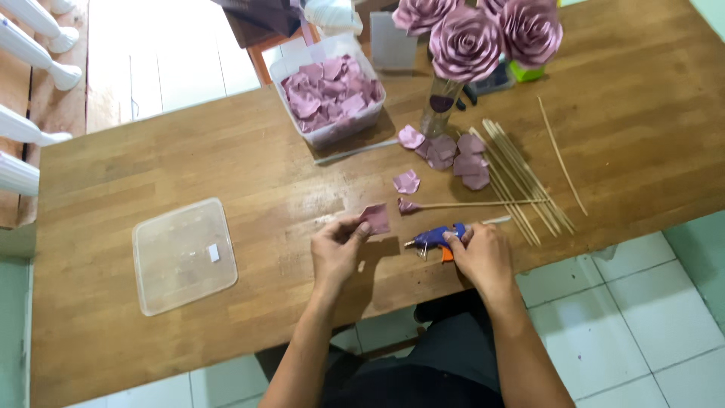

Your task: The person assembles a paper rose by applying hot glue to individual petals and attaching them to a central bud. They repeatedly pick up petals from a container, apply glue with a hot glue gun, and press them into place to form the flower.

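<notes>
the right hand lies nearest, low at the front edge of the wooden table, its fingers wrapped around a blue glue gun whose nozzle points left, toward the other hand. the left hand sits just beside it, fingers pinched closed on a small mauve petal held just above the tabletop. just beyond the petal, a thin wooden stick with a small mauve bud at its left end lies flat, running right toward a bundle of bare sticks. one loose petal rests a little farther back, and a small heap of petals lies beside the base of a clear vase that holds finished mauve paper roses. left of the vase stands a clear plastic box filled with more petals. its square lid lies well apart, on the left part of the table.
</notes>
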